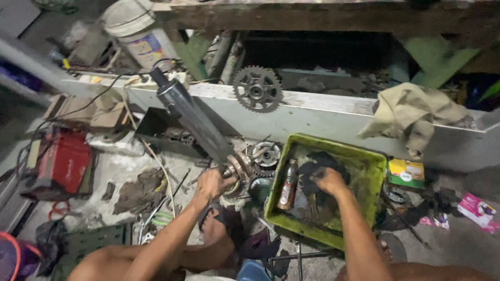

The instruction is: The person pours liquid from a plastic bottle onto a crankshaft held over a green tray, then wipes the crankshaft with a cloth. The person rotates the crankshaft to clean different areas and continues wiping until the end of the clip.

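Gripping the shock absorber (195, 122) base, left hand (211, 183) steadies it upright; right hand (329, 180), fingers clenched on something dark, dips into green tray (372, 161) at 3 o'clock.

Left hand (211, 183) grips lower end of tilted metal tube (195, 120). Right hand (329, 180) reaches into dirty green tray (371, 167), bottle (288, 185) lying inside near its left wall.
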